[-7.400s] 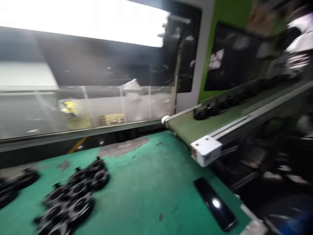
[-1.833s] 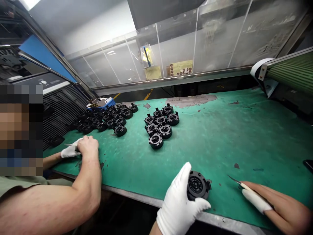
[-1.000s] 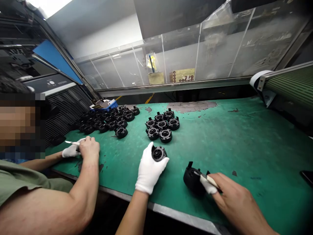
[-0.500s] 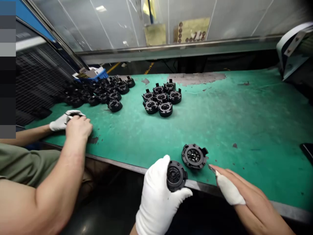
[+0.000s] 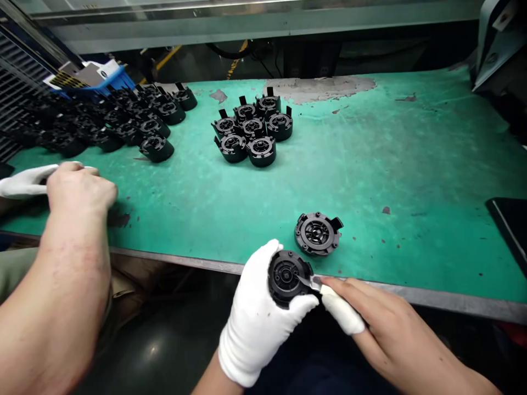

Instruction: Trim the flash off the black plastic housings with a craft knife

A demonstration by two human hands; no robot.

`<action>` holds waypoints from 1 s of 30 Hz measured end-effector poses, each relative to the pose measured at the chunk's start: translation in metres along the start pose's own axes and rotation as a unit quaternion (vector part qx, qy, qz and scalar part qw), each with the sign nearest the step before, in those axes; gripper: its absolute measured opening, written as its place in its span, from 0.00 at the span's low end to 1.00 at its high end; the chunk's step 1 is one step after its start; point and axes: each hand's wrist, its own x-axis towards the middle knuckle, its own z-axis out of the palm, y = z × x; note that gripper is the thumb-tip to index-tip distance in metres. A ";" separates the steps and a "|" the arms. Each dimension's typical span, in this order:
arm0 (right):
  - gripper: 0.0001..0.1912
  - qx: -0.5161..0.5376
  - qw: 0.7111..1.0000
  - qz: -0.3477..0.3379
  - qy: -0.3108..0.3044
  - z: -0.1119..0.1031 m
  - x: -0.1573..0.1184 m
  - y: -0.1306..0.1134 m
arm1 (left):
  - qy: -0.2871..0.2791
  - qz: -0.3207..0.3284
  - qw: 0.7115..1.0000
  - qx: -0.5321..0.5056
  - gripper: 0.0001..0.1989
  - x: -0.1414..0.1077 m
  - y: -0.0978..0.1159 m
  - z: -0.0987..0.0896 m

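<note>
My left hand [image 5: 252,315], in a white glove, is closed around the edge of a round black plastic part [image 5: 285,278] just off the table's front edge. Ribs and rings show on its upward face. Between the fingers of my right hand [image 5: 381,310], which wears a white cover on the thumb, is a small metal blade [image 5: 315,283]. The blade's tip is over the face of the black part; whether it touches cannot be made out. Just beyond lies a second round black part [image 5: 318,233] with a tab sticking up.
On the green table [image 5: 382,164] stands a group of several black parts [image 5: 252,127]. More crowd the left by a blue bin [image 5: 102,82]. A co-worker's bare hand [image 5: 78,189] and gloved hand [image 5: 24,182] work at left. A dark flat object [image 5: 508,227] lies at right.
My right hand has moved left, bringing the blade from beside the second part to over the held part. The view has tilted downward and turned slightly right.
</note>
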 end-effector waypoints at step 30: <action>0.26 -0.108 0.993 -0.006 -0.045 -0.020 0.004 -0.005 | 0.118 0.068 0.989 0.058 0.42 -0.009 0.010 0.022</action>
